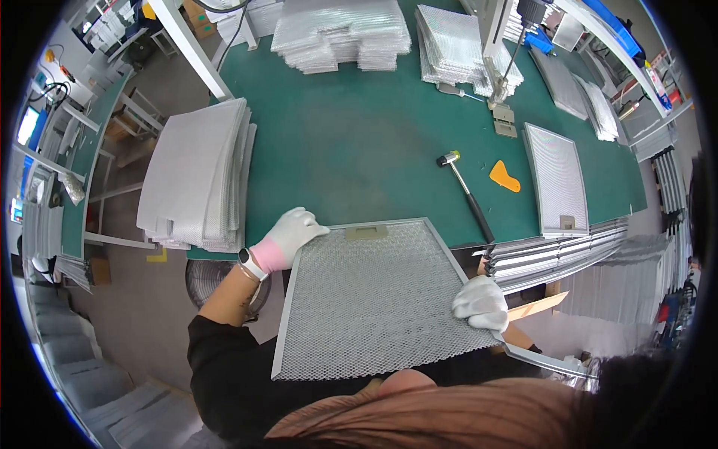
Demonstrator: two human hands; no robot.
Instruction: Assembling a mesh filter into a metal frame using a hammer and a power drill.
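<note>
A metal mesh filter panel (374, 299) leans between me and the green table, its far edge at the table's front edge. Grey frame strips edge its far, left and right sides; the near side shows bare mesh. A small beige latch plate (367, 233) sits on the far strip. My left hand (293, 230), white-gloved with a pink cuff, is closed on the far left corner. My right hand (480, 303), also gloved, has its fingers curled over the right edge. Below it, a metal strip (542, 361) sticks out to the right, away from the mesh; its join is hidden.
On the green table (336, 142) lie a rubber-headed hammer (467, 196), an orange scraper (505, 176) and a framed filter (558, 179). Stacked mesh sheets stand at left (194, 172) and back (342, 34). A press fixture (501, 97) stands back right. Frame strips (561, 251) pile below right.
</note>
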